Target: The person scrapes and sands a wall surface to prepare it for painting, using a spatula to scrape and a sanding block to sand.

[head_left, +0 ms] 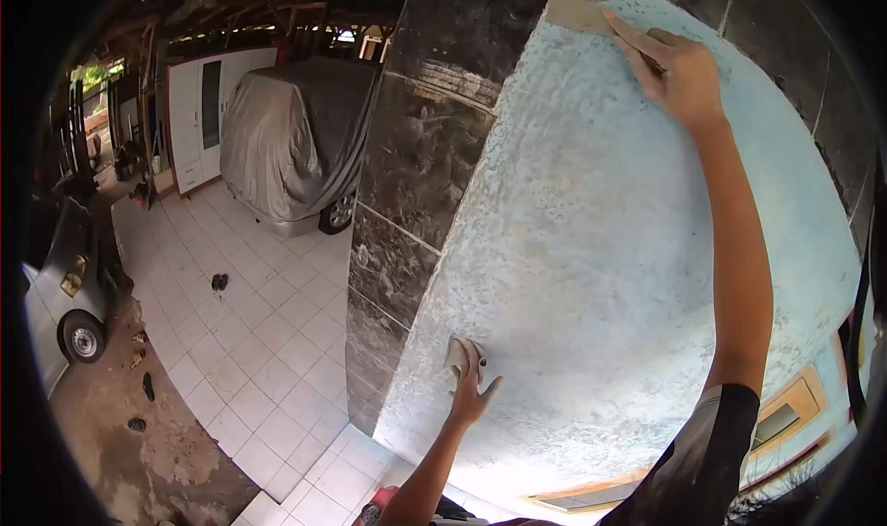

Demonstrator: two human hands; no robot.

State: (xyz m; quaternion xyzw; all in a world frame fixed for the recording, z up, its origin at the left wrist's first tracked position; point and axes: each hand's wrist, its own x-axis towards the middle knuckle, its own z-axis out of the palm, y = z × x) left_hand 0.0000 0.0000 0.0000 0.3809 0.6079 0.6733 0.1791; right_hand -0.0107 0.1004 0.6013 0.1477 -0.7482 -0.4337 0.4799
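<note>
High on the light blue wall (591,212), my right hand (679,69) grips a flat greyish-brown piece (575,11), its far edge close to the dark tile border at the top. The wall's paint looks patchy and rough. Lower down, near the wall's left edge, my left hand (471,383) rests against the surface with its fingers curled over a small grey object (455,355), mostly covered by the fingers.
Dark tiles (407,147) border the wall. Beyond them stand a covered car (286,138) and a white cabinet (189,110) on a tiled floor (268,341). Another car (69,295) is at the far left. Black sandals (220,282) lie on the tiles. A wooden window frame (790,411) is at lower right.
</note>
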